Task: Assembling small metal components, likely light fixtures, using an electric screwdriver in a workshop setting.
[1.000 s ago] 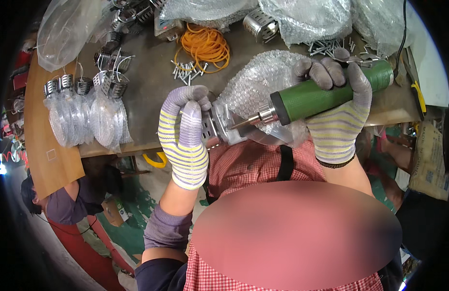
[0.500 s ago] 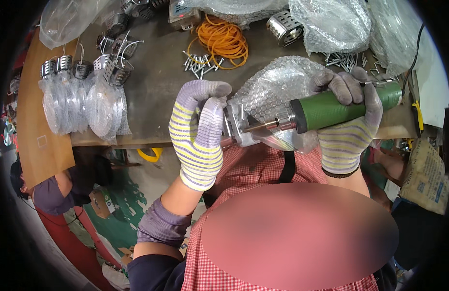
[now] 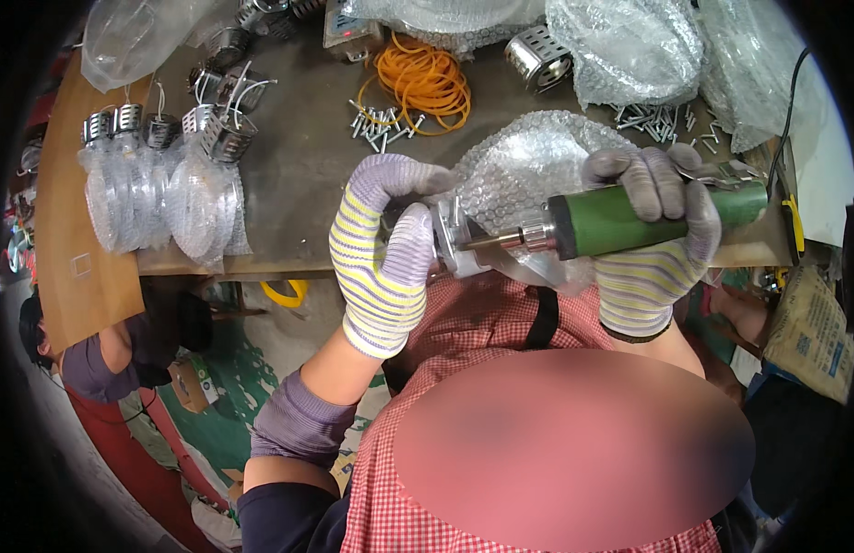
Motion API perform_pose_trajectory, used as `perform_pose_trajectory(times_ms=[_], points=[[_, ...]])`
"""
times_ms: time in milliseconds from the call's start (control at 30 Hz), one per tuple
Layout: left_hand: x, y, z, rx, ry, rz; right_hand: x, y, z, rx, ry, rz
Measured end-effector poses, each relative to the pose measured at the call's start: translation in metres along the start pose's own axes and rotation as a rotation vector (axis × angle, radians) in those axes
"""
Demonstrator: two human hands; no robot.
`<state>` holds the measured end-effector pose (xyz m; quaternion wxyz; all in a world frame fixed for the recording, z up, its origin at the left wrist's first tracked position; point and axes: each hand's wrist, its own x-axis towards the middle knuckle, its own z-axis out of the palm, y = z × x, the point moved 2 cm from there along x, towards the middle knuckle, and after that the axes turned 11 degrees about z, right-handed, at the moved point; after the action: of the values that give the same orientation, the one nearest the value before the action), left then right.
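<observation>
Far left on the table (image 3: 298, 166) sit clear bulbs (image 3: 159, 198) w/ shiny metal caps, and a bit right of them lie an orange wire coil (image 3: 427, 83) and a pile of screws (image 3: 376, 124). The left hand (image 3: 385, 267), in a striped glove, is curled tight round a small metal part (image 3: 450, 241) held just past the table edge, over the red checked shirt (image 3: 482, 323). The right hand (image 3: 653, 244), gloved too, grips a green-handled power screwdriver (image 3: 620, 221) whose tip touches that part, w/ bubble wrap (image 3: 528, 166) right behind both.
</observation>
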<state>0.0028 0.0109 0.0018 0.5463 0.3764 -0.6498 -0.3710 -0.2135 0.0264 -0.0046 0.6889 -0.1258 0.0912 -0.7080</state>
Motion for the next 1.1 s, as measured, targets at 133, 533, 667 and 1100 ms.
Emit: perform_pose_trajectory(times_ms=[133, 533, 667, 1100], points=[[0.0, -0.004, -0.006, 0.014, -0.035, 0.165, 0.004, -0.006, -0.004, 0.001, -0.007, 0.006], [0.026, 0.026, -0.032, 0.222, -0.388, 0.091, 0.012, -0.07, 0.026, 0.29, 0.036, -0.169], [0.043, 0.037, -0.022, -0.149, -0.189, -0.481, 0.011, -0.076, 0.037, 0.237, -0.088, -0.181], [0.027, 0.055, -0.049, 0.408, 0.033, 0.256, 0.034, -0.01, -0.002, 0.092, 0.118, -0.021]])
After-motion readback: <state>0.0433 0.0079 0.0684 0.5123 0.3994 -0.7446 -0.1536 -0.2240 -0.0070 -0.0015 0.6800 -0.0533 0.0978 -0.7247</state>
